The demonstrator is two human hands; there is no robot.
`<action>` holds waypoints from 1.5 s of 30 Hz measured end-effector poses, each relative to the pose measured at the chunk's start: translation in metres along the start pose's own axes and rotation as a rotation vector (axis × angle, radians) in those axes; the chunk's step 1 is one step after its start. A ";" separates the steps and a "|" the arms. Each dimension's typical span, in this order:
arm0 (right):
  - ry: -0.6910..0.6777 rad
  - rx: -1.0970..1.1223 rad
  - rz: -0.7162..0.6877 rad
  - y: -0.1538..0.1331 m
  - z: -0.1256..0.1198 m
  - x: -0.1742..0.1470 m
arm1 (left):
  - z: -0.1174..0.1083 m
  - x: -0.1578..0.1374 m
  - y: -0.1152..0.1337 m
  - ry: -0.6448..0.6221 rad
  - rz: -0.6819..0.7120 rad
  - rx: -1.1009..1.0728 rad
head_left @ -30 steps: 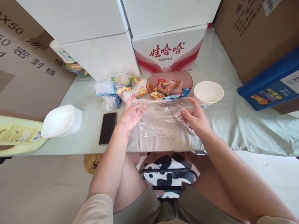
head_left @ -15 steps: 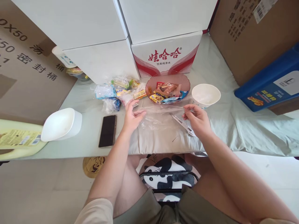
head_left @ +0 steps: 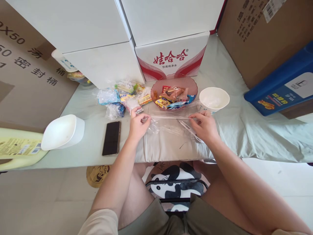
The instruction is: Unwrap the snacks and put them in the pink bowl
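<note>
A clear plastic bag stretches between my two hands, its upper edge pulled nearly straight. My left hand pinches one end between thumb and fingers. At the other end, my right hand grips the film with its fingertips. Partly under the film and the right hand lies a narrow white tool whose kind I cannot make out. Just behind stands a pink ribbed bowl holding several wrapped snacks. A white paper cup is close behind my right hand.
Wrapped snacks and crumpled packets are piled left of the bowl. A phone, a white plastic tub and a pale yellow jug stand leftward. White cartons line the back; a blue container is at right.
My right hand has moved slightly lower and its fingers have shifted along the film's edge. The bag's upper edge is now straighter between the hands. The view has shifted slightly.
</note>
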State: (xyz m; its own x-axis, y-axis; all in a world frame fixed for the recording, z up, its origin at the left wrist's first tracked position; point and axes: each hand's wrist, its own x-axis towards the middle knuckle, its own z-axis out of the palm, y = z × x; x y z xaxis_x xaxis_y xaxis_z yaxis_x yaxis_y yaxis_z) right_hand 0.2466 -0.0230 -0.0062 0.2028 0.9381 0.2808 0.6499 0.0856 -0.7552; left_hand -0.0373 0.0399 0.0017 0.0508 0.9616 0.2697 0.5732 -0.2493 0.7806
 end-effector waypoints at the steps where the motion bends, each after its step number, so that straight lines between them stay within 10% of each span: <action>1: 0.039 -0.041 -0.018 0.000 0.000 -0.001 | 0.000 0.000 0.000 0.009 0.017 0.014; 9: 0.292 -0.267 -0.127 -0.009 -0.008 -0.005 | -0.002 -0.004 0.009 -0.059 0.128 0.004; 16: 0.208 -0.094 -0.311 -0.026 -0.017 -0.009 | -0.008 -0.002 0.015 -0.085 -0.105 -0.524; 22: -0.182 0.256 0.061 -0.031 -0.020 -0.012 | -0.008 -0.002 0.023 -0.099 -0.359 -0.640; 28: -0.951 0.705 0.364 -0.025 -0.036 -0.008 | -0.012 0.001 0.019 -0.228 -0.383 -0.517; 34: -0.676 0.837 0.452 -0.026 -0.013 -0.012 | -0.006 -0.005 0.030 -0.654 -0.446 -0.458; 42: -1.154 0.823 0.378 -0.041 0.002 -0.023 | 0.003 -0.009 0.039 -0.753 -0.426 -0.449; 45: -1.104 0.776 0.362 -0.041 -0.002 -0.021 | 0.002 -0.009 0.038 -0.720 -0.461 -0.525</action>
State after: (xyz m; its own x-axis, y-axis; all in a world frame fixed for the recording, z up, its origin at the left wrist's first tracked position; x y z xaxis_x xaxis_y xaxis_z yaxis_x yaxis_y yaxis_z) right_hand 0.2173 -0.0468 0.0196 -0.6408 0.6933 -0.3297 0.0455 -0.3944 -0.9178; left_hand -0.0148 0.0219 0.0275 0.4971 0.7744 -0.3915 0.2367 0.3130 0.9198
